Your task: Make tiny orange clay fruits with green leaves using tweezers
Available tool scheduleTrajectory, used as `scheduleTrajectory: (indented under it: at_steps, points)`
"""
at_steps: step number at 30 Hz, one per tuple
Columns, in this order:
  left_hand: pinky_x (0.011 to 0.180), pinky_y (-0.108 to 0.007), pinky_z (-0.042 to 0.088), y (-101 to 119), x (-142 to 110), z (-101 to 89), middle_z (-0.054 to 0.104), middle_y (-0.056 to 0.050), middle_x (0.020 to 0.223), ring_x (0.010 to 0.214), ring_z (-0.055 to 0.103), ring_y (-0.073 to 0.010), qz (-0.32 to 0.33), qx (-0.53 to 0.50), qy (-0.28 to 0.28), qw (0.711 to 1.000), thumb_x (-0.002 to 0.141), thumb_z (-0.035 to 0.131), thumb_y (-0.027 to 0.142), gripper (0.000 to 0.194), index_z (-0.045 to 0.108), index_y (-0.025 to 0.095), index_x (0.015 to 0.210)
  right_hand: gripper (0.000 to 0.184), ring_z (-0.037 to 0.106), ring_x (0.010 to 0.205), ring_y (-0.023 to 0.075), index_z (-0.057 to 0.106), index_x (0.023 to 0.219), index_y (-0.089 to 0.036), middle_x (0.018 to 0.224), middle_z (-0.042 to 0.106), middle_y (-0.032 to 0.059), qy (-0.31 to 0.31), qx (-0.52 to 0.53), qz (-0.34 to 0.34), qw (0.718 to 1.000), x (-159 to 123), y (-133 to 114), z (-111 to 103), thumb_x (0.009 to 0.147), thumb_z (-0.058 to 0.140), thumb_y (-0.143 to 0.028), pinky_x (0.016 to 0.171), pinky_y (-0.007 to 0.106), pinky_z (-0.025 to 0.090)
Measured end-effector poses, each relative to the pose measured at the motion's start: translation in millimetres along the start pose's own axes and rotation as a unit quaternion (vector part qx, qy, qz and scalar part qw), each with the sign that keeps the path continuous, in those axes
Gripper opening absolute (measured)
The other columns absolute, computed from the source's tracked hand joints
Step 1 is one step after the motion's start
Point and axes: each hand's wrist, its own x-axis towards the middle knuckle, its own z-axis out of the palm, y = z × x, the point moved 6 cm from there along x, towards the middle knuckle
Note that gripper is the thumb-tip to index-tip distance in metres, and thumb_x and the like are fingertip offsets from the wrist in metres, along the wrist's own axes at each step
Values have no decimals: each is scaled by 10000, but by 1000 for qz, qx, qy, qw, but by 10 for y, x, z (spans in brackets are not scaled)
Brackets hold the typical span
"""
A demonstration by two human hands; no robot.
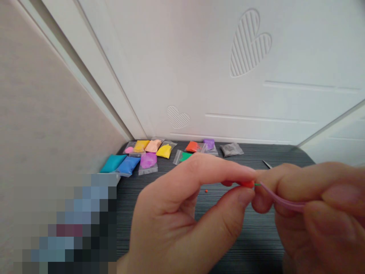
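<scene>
My left hand (194,213) pinches a small orange-red lump of modelling clay (249,184) between thumb and forefinger. A thin green bit (257,185) sticks out from its right side. My right hand (319,205) is closed on a slim, curved pink tool (288,203), whose pointed end lies close to the green bit. Whether the tip touches it I cannot tell. Most of the clay lump is covered by my left fingertips. A tiny orange crumb (206,191) lies on the dark table behind my left hand.
On the dark ribbed table (159,182), small bags of coloured clay line the back, among them yellow (164,151), purple (148,160), blue (128,165), teal (113,163) and grey (231,149). A pointed metal piece (267,164) shows behind my right hand. A white panel (199,76) rises behind.
</scene>
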Motion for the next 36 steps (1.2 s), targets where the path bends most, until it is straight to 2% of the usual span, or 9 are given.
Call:
scheduleTrajectory:
  at_steps: [10,14,20,25,31,36]
  points:
    - [582,-272,563,-1,-1,-7,693,35,802,657,650,-171,-1,0,4,1000,681,647,224,171,663,295,836,161,599,576,220,576,740,-298,624,581,8,22,-18,-17,999,-10,-13,-42,623,661,-371,388,328,464]
    - [545,-267,560,-2,1,-10,696,26,785,636,646,-172,-12,4,13,1000,669,656,225,155,665,284,812,129,596,558,233,578,710,-311,598,581,10,16,-27,-1,1000,18,-32,-38,624,648,-376,382,350,449]
    - [589,-261,560,16,5,4,693,46,800,669,650,-166,0,-1,1,1000,684,644,214,180,666,307,836,167,574,506,209,566,698,-319,567,572,-2,18,-29,13,999,39,0,37,585,668,-388,384,343,444]
    - [552,-259,568,7,5,-5,695,30,785,638,645,-168,-6,13,4,1000,679,645,211,168,668,285,828,128,558,480,181,565,680,-328,538,539,-25,25,-18,26,999,11,22,22,608,636,-407,391,332,442]
    - [556,-255,572,11,4,-10,694,32,798,642,644,-165,-2,26,1,1000,678,641,190,191,667,290,839,129,575,515,205,564,656,-335,572,576,-12,14,-54,5,998,28,-56,15,592,652,-403,385,337,438]
    - [595,-265,569,5,2,-6,692,32,799,674,645,-169,-6,27,0,1000,685,636,197,186,663,289,844,165,549,489,176,562,681,-316,578,560,-12,18,-35,6,999,32,-11,-17,595,649,-427,387,326,446]
